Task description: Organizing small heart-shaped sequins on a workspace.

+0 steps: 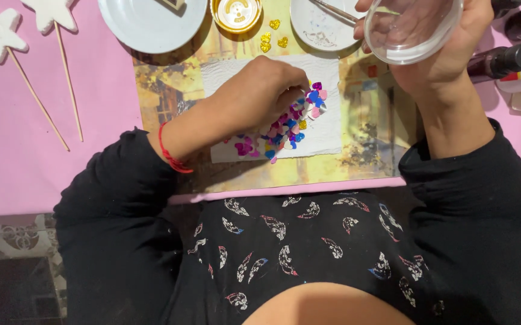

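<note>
Left hand (266, 90): I see its fingers pinched together on the heart sequins (287, 126)
Right hand (435, 42): fingers wrapped around a clear plastic cup (414, 27), tilted, probably empty
Sequins: tiny shiny pink, blue, purple hearts heaped on white paper towel (326, 78), counter (31, 168) centre
Handling: I judge them featherlight, slippery; pinch a few

Pink, blue, purple heart confetti (284, 129)

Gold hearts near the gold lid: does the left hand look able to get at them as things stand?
Probably yes. The left hand rests on the coloured hearts on the white paper, and the gold hearts lie just beyond it with nothing between.
</note>
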